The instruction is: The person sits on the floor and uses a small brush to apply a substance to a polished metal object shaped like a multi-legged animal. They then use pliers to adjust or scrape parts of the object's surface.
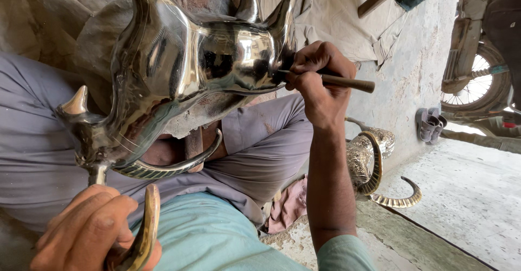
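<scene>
A person's left hand (89,230), lowest and nearest in the head view, has its fingers curled shut around a curved brass handle (144,233) at the bottom of a large polished metal vessel (179,70), which rests tilted across the lap and fills the upper left of the picture. Above and to the right, the right hand (317,83) pinches a slim wooden-handled tool (334,80) between thumb and bent fingers, its tip touching the vessel's mirror-bright side just below a horn-shaped arm. The vessel looks heavy and rigid, its smooth plating likely slippery and quick to show scratches or fingermarks, so the ribbed brass handle and the narrow stem by the pointed spout (76,105) seem the surest places to hold it. Grey cloth (260,140) and teal cloth (211,233) cover the lap beneath. Farther off, a second, engraved vessel (369,159) with curved brass handles lies on the concrete floor (461,200); beyond it, a pair of sandals (430,123) sits by the wall and a motorcycle (480,59) stands at the far right.
</scene>
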Tool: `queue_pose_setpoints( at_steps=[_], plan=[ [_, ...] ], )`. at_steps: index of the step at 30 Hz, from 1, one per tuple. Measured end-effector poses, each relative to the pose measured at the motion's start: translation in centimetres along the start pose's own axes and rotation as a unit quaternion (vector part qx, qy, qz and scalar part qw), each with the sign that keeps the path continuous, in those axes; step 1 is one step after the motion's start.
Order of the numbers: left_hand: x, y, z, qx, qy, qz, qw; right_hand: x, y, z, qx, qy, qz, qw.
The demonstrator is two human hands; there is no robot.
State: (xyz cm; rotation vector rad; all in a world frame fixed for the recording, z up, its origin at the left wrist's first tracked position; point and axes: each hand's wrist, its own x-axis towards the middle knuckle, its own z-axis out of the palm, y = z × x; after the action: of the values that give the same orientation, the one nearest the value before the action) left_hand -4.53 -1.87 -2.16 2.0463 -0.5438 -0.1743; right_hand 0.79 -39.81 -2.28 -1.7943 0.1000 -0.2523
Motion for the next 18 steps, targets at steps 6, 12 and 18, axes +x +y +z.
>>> queue_pose_setpoints(
  at_steps=[6,12,18],
  plan=[
    [0.1,0.0,0.1,-0.009,0.006,0.005,1.000,-0.9,0.8,0.3,0.002,0.016,-0.037,0.999],
    [0.1,0.1,0.1,-0.007,0.012,-0.012,1.000,-2.2,1.8,0.8,0.014,0.046,-0.067,0.997],
    [0.4,0.0,0.4,-0.003,0.027,0.022,0.999,-3.3,3.2,1.6,0.041,0.084,-0.112,0.989]
  ],
)
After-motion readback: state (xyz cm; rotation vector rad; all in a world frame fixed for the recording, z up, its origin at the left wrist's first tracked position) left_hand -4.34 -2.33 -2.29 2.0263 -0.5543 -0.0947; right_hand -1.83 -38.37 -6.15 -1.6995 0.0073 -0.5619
